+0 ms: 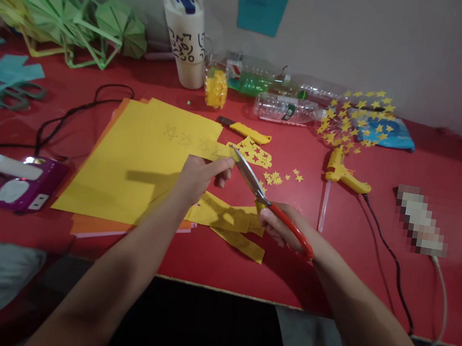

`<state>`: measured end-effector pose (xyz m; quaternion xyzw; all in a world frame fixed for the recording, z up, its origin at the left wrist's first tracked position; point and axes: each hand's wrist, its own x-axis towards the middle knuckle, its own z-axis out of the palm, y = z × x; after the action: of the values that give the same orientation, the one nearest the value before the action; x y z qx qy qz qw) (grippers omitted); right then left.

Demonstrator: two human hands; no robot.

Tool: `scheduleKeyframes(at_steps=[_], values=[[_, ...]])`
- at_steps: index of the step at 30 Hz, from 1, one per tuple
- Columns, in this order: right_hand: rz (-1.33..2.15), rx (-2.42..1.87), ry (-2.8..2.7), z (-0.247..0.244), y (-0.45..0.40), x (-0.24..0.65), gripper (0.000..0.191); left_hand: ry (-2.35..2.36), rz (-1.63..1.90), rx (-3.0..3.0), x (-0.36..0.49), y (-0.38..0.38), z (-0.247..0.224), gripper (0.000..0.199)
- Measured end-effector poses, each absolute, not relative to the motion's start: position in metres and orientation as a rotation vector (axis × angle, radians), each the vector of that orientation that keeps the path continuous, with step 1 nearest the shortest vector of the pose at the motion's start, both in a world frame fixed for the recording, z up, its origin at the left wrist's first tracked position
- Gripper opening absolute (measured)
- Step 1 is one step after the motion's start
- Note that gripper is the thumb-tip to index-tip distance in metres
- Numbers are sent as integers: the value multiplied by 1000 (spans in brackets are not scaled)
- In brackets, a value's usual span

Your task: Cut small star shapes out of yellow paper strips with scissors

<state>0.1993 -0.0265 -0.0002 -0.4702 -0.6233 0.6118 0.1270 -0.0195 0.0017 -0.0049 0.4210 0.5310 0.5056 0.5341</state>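
Between the thumb and fingers of my left hand (207, 174) is a yellow paper strip (194, 142) with several stars drawn on it in pencil. My right hand (279, 224) grips red-handled scissors (268, 202), whose blades point up and left and reach the strip's right end. Beneath the strip lies a stack of yellow sheets (124, 150) with orange and pink sheets under it. Small cut-out stars (274, 178) are scattered right of the blades, beside a strip with star-shaped holes (254, 152). Loose yellow strips (228, 216) lie between my hands.
A yellow cutter (248, 131), plastic bottles (287, 110) and a white tumbler (185, 37) are behind the paper. To the right are a glue gun (341, 170), a spray of yellow stars (357, 120) and cables. A purple power box (30, 183) and paper shapes (63, 15) occupy the left.
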Motion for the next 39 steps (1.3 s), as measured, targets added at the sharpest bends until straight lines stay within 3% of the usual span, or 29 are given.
scheduleKeyframes(at_steps=[9,39], values=[[1751,-1396,-1862,4,-26,198,56,1228,1199,1019,-22,2,-5,24],[1764,-1449,-1819,3,-24,196,55,1238,1234,949,-19,0,-5,28]])
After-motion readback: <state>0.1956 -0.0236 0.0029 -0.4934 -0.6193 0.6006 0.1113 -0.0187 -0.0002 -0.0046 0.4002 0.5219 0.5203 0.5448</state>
